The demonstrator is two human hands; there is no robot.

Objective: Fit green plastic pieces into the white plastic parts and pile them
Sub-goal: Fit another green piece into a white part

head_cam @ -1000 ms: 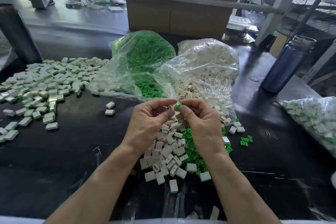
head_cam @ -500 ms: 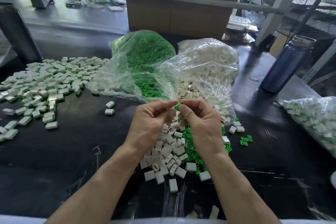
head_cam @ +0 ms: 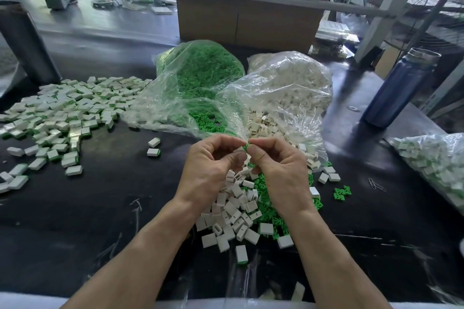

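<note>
Above loose parts | left hand pinches white part | right hand pinches green piece

no legible text or labels

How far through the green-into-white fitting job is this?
Done: a broad spread of assembled white-and-green parts on the black table, plus a clear bag of assembled parts. In hand: left hand and right hand pinch a small green plastic piece against a white part. Left: the loose white shells, green pieces, and two bulging clear bags, green and white. Far from finished.
</note>
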